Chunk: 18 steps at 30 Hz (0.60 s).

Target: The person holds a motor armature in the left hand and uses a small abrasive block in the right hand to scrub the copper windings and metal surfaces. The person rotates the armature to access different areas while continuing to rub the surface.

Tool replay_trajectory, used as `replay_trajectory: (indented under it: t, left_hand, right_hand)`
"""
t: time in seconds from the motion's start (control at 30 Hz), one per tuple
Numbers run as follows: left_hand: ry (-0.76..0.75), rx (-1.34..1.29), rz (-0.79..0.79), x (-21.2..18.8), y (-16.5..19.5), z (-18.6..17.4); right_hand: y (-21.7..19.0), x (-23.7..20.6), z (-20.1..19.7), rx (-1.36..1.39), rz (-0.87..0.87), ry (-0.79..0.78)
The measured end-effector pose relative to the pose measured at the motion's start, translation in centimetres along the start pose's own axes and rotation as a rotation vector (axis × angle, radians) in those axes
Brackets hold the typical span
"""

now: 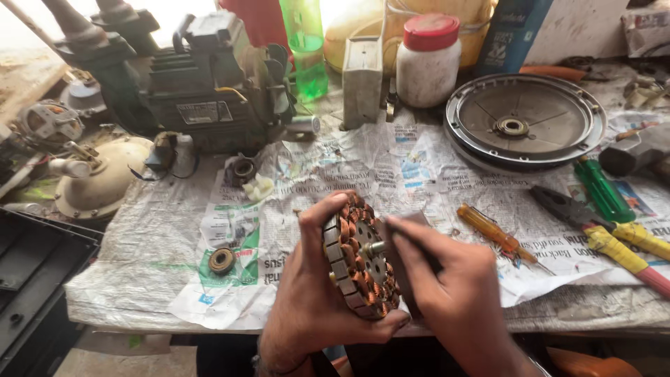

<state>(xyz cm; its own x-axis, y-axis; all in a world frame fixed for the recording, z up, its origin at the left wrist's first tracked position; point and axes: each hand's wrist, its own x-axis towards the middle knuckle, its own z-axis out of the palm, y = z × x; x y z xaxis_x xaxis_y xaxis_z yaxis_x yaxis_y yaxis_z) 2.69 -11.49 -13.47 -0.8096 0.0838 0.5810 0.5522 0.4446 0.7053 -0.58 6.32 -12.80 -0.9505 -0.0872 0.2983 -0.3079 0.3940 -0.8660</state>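
Head view, round copper-wound stator (359, 258), upright

A workbench (125, 307) is carrying everything here, with sheets of newspaper (363, 174) spreading across its top. Lying on the paper are an orange-handled screwdriver (492, 230), a green-handled one (604, 190), yellow-taped pliers (593, 227), a small bearing (222, 260) and a round metal cover (525, 126). A white red-lidded jar (428, 61) is standing behind.
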Motion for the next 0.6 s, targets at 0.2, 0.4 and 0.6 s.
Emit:
replay_trajectory:
  t: [0.2, 0.4, 0.6]
  left_hand:
    - [-0.038, -0.131, -0.151, -0.3, 0.0, 0.3]
    - [-0.058, -0.165, -0.221, -0.4, 0.2, 0.1]
    - [-0.054, -0.192, -0.130, -0.4, -0.1, -0.1]
  right_hand:
    - [-0.7, -1.2, -3.8, 0.146, 0.014, 0.308]
    - [-0.2, -0.1, -2.0, 0.261, 0.065, -0.001]
    - [-0.1, 0.9, 0.7, 0.209, -0.021, -0.071]
